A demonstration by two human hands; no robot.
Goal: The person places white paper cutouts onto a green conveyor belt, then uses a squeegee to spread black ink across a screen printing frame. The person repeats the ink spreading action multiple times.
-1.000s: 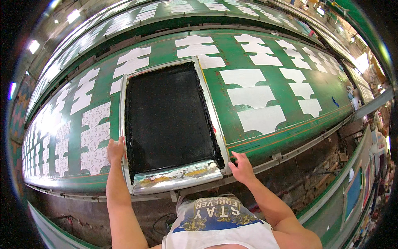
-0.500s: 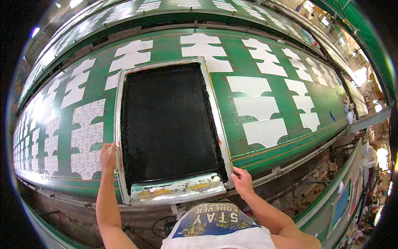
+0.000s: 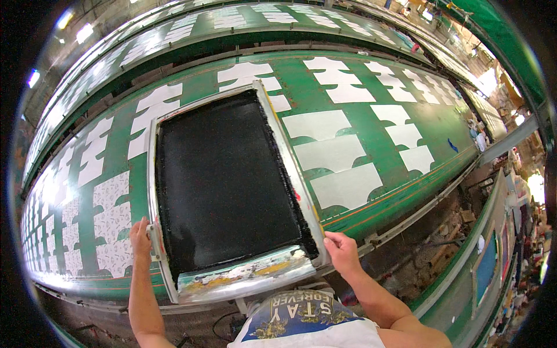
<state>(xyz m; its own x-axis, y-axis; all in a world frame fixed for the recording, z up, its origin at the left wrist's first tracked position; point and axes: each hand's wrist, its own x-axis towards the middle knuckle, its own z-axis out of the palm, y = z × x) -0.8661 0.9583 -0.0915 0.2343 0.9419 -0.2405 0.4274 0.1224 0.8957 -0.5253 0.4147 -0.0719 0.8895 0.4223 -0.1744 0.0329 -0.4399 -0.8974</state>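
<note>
A screen-printing frame [image 3: 155, 185] with pale metal sides is in front of me, slanting away to the far left. Its mesh [image 3: 226, 180] is coated in glossy black. Across its near end runs a strip [image 3: 249, 272] smeared with white, green and yellow paint. My left hand [image 3: 141, 239] is closed at the left side, by a small metal fitting. Near the right corner, my right hand [image 3: 343, 253] pinches the frame's edge. What lies beneath the frame is hidden, and I cannot tell whether it rests on the table.
A long green table [image 3: 278, 72] carries rows of white cut fabric pieces [image 3: 346, 188]. Left of the frame lie patterned pieces [image 3: 112, 217]. A metal rail [image 3: 406, 229] follows the near edge. More tables [image 3: 203, 40] with pieces stand beyond.
The frame has moved slightly right over the table, closer to the white pieces there, and tilts more to the left in view. Both hands keep hold. My view has also turned.
</note>
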